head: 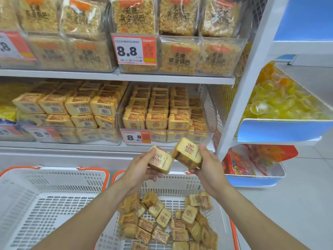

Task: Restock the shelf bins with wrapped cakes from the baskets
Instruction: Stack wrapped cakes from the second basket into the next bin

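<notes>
My left hand (142, 168) grips a wrapped cake (161, 160) and my right hand (207, 165) grips another wrapped cake (187, 153); the two cakes touch at a corner, held just below the shelf edge. Straight above them stands a clear shelf bin (207, 112) packed with rows of the same cakes, with an 8.8 price tag (136, 137) on its front. A second clear bin (115, 136) to its left is also full of cakes. Under my arms, the right basket (182, 183) holds several loose wrapped cakes (162, 219).
The left white basket (54, 177) with orange rim has no cakes in view. The upper shelf (115, 76) carries bins of rice-crisp packs. At right, a white upright (250, 73) separates a rack of yellow jelly cups (281, 101) and red snack bags (252, 159).
</notes>
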`<state>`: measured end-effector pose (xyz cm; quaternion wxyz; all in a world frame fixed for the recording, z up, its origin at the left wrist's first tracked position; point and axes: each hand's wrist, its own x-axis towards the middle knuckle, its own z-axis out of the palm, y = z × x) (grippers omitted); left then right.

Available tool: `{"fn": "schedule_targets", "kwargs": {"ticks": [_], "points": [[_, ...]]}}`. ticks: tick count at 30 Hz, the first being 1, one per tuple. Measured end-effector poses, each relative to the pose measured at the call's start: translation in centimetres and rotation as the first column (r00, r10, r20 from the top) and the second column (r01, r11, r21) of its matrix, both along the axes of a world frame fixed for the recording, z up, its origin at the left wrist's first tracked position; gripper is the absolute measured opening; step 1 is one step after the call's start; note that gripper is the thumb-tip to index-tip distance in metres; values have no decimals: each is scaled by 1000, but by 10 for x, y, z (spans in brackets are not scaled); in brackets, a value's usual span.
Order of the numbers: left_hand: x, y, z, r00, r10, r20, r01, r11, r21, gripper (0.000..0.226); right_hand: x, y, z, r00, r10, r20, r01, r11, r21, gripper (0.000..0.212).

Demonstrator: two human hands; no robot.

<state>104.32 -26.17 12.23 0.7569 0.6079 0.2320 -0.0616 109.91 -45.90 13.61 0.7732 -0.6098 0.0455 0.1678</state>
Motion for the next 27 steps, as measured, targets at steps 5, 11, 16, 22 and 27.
{"fn": "schedule_targets", "kwargs": {"ticks": [5,11,16,22,27], "points": [[4,-13,4,992,-126,-8,125,990,-63,57,-3,18,-2,956,85,281,-27,979,-202,17],[8,-12,7,972,-224,77,233,963,-136,79,1,30,-15,875,289,388,-95,889,-448,26],[13,-2,13,971,-200,130,210,975,-71,57,1,35,-16,854,409,321,-241,859,-452,27],[15,13,11,955,-244,167,246,969,12,72,20,24,-1,825,553,119,-521,824,-221,45],[21,8,19,958,-158,237,161,987,5,66,29,16,3,825,443,350,-365,891,-269,58]]}}
